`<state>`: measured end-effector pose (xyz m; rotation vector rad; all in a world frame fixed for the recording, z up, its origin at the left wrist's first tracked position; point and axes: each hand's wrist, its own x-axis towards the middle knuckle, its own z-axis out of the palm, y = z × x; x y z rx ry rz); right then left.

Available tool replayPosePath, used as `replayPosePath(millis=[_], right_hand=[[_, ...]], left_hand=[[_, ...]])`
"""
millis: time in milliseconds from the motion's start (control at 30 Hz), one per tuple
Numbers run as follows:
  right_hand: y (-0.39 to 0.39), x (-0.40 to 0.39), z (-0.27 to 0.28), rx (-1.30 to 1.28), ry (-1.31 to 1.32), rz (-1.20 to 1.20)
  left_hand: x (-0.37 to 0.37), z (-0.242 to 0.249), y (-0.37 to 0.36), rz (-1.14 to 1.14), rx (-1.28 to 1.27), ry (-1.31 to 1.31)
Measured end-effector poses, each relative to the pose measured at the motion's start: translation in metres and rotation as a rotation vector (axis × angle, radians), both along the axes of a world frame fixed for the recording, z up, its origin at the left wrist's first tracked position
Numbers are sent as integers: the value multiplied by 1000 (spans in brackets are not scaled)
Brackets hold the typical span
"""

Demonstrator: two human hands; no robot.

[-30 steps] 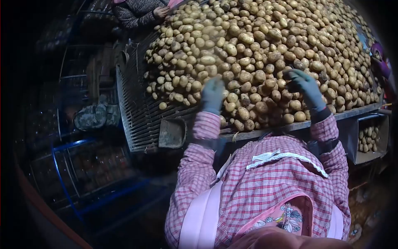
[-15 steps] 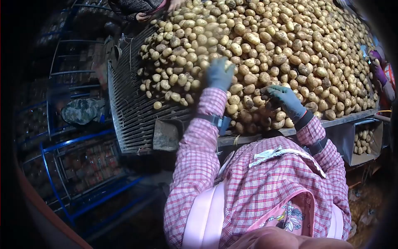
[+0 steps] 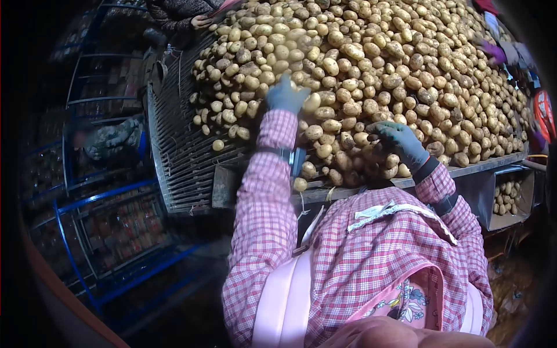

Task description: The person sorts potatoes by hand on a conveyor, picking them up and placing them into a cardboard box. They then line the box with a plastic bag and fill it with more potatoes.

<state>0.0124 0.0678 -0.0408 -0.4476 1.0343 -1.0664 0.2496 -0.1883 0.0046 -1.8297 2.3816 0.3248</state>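
Observation:
My left hand point(image 3: 286, 95), in a grey-blue glove, is over the left part of a big heap of potatoes point(image 3: 360, 52). Its thumb stands apart from the fingers, and motion blurs it a little. A smeared pale potato point(image 3: 312, 102) is just right of the thumb, outside the hand. Near the front edge of the heap, my right hand point(image 3: 403, 140), gloved alike, bends its fingers down around a dark, soiled potato point(image 3: 378, 147). The palm side is hidden, so the hold shows only in part. More potatoes lie around both hands.
A slatted metal rack point(image 3: 183, 156) borders the heap on the left, beside a metal box point(image 3: 225, 185). Under the right edge, an open bin point(image 3: 510, 200) holds potatoes. Blue metal frames point(image 3: 110, 200) stand lower left. Other people's hands point(image 3: 493, 52) work at the far right; another person's sleeve point(image 3: 174, 14) is top left.
My left hand has moved left and slightly up, and its thumb now stands apart. A potato has appeared at the front edge below it. My right hand has barely moved.

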Motion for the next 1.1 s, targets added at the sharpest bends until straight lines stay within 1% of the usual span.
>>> replayPosePath(millis=[67,100,200,233,300,333,367,433,533,567,667,700,800,867,933,967,1067,1100], right_hand=[[-3,1,-1,-9,1,3],[-3,4,-5,-11,8,11],[-9,2,3,-68,17,-2],[-5,3,4,-79,15,-12],[-3,0,-12,-22,10,-34],[-6,-2,-14,0,10,-37],[-5,-4,-13,-14,52,21],[-4,-1,-7,-31,45,3],[-4,0,-12,-27,28,6],[-5,-1,-15,-23,23,10],[-2,0,1,2,16,-21],[0,0,4,-8,0,-46],[5,-1,7,-12,-45,-90],[3,-4,8,14,-65,-75],[1,2,9,11,-27,-75],[-1,5,9,1,-7,-57],[-7,7,11,-22,16,-23],[-6,5,10,-21,31,-6]], left_hand=[[-11,3,-16,-37,54,-46],[-20,20,-8,-1,114,-94],[-8,7,14,39,215,169],[-13,7,32,48,211,217],[-16,-14,55,11,373,396],[-18,-16,70,6,426,499],[-20,-20,75,-25,361,454],[-21,-26,81,-87,236,363],[-23,-16,73,-75,296,259],[-19,-30,71,-143,225,285],[-18,-16,76,-67,281,371],[-7,-34,74,-124,198,467],[12,-34,78,-116,228,433],[11,-32,75,-124,245,339],[-6,-9,78,-105,295,235],[-8,-6,80,-137,256,188],[2,-8,84,-135,260,239],[7,-13,87,-136,191,224]])
